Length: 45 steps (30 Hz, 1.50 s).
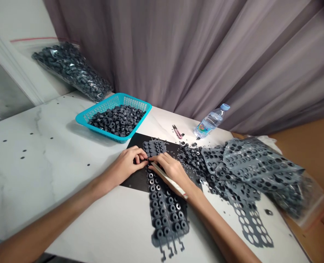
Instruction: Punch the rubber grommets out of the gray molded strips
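A dark rubber sheet of moulded ring-shaped parts [157,212] lies lengthwise in front of me, partly on a black mat [136,179]. My left hand [129,162] is at its left edge, with thumb and forefinger pinched together on a part of the sheet. The exact spot is mostly hidden by the fingertips. My right hand [171,168] meets it from the right, fingers closed. A slim whitish tool [172,182], tweezers by its look, is held in it, running back along the hand. Its tip ends close to the left fingertips.
A turquoise basket [111,136] of loose black rubber parts stands behind my left hand. A filled plastic bag [71,71] leans behind it. Thread snips [177,132] and a water bottle [209,122] are at the back. Punched-out sheets [256,226] and loose pieces heap on the right.
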Tool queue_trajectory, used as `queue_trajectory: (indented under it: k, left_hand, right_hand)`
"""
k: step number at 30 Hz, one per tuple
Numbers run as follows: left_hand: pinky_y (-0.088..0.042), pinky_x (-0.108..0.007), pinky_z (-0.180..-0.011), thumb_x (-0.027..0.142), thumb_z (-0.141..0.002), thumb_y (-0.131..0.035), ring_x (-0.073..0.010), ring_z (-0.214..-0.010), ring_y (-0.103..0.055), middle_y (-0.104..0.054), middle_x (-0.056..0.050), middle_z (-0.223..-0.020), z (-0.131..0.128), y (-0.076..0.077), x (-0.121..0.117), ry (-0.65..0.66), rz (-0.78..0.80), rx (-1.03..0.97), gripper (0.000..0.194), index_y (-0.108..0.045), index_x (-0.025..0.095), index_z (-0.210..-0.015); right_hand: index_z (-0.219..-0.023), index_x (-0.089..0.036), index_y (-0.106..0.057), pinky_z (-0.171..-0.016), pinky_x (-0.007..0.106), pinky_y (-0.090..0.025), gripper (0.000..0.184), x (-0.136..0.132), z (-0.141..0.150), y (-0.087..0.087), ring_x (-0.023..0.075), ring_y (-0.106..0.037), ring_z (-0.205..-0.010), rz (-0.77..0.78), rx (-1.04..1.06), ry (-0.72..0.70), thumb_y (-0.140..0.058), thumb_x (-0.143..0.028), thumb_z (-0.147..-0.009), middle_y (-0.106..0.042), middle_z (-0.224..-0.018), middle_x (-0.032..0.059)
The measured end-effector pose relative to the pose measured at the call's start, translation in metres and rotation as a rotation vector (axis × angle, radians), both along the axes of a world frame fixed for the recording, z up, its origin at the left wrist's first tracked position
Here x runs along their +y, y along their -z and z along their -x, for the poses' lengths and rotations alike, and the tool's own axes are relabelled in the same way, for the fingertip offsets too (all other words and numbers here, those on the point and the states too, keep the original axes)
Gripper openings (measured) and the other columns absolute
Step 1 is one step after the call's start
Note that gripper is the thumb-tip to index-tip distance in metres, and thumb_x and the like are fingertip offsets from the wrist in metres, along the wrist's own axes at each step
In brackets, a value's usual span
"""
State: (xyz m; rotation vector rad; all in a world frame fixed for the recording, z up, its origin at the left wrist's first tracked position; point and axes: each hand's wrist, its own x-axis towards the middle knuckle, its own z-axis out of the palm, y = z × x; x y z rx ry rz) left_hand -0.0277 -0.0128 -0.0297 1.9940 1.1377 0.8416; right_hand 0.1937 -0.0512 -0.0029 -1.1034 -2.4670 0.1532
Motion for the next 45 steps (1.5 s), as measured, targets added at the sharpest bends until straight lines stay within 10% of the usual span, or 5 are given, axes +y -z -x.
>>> queue_trajectory:
  k: [4, 11, 19, 36, 45]
  left_hand:
    - [-0.049, -0.026, -0.065, 0.021, -0.085, -0.071, -0.0124, -0.070, -0.058, -0.064, 0.000, -0.090, -0.001, 0.002, 0.001, 0.014, -0.015, 0.009, 0.007, -0.069, 0.019, -0.091]
    - [-0.046, -0.025, -0.062, 0.022, -0.085, -0.069, -0.0116, -0.068, -0.056, -0.062, 0.000, -0.091, -0.002, -0.006, -0.003, 0.041, -0.015, 0.038, 0.006, -0.066, 0.019, -0.090]
    - [-0.047, -0.026, -0.068, 0.026, -0.094, -0.060, -0.0129, -0.073, -0.060, -0.064, 0.002, -0.090, -0.007, -0.015, -0.010, 0.015, -0.037, 0.027, 0.007, -0.066, 0.023, -0.096]
    - [-0.044, -0.027, -0.065, 0.033, -0.089, -0.068, -0.0149, -0.072, -0.063, -0.066, 0.002, -0.089, -0.012, -0.015, -0.009, -0.030, -0.069, 0.178, 0.011, -0.071, 0.026, -0.097]
    - [-0.047, -0.027, -0.070, 0.033, -0.090, -0.068, -0.0142, -0.074, -0.062, -0.065, 0.002, -0.089, -0.010, -0.016, -0.011, 0.021, -0.036, 0.106, 0.013, -0.067, 0.025, -0.101]
  right_hand:
    - [-0.121, -0.017, -0.058, -0.084, 0.038, -0.054, 0.025, -0.001, 0.010, 0.007, 0.0260, -0.059, -0.100, -0.101, -0.153, 0.027, -0.040, -0.032, -0.110, -0.065, -0.105, 0.0111]
    - [-0.112, -0.017, -0.055, -0.083, 0.048, -0.051, 0.026, -0.006, -0.019, -0.003, 0.0320, -0.055, -0.097, -0.144, -0.009, 0.547, -0.034, -0.030, -0.109, -0.059, -0.103, 0.0167]
    - [-0.109, -0.022, -0.062, -0.077, 0.031, -0.051, 0.025, -0.003, -0.023, -0.017, 0.0185, -0.061, -0.081, 0.282, 0.223, 0.150, -0.053, -0.045, -0.104, -0.064, -0.094, 0.0038]
    - [-0.120, -0.021, -0.059, -0.086, 0.038, -0.055, 0.025, 0.000, -0.002, -0.001, 0.0250, -0.059, -0.098, 0.003, -0.067, 0.057, -0.044, -0.037, -0.108, -0.066, -0.103, 0.0102]
    - [-0.108, -0.017, -0.054, -0.084, 0.049, -0.050, 0.023, -0.006, -0.046, 0.004, 0.0317, -0.056, -0.094, -0.126, -0.015, 0.609, -0.036, -0.031, -0.108, -0.060, -0.099, 0.0161]
